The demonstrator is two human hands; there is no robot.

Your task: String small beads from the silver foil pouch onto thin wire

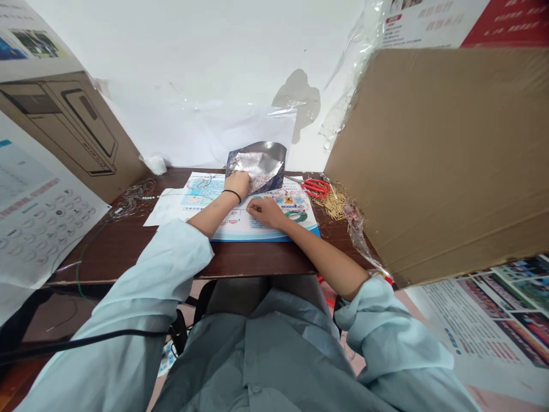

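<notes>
An opened foil pouch (257,166), silvery inside and dark outside, leans at the back of the table with small pinkish bits in it. Over its mouth, at the left, reaches my left hand (238,183), with a black band on the wrist; its fingertips are hidden from me. Just in front of the pouch my right hand (266,213) is closed in a pinch above the printed sheet (231,232). Whatever its fingertips hold is too small to name.
Red-handled scissors (316,187) lie right of the pouch, beside a heap of thin yellowish sticks (333,205). Tangled clear thread (132,200) with white beads lies at the left. Cardboard (450,154) walls in the right side; another cardboard panel (103,143) stands left.
</notes>
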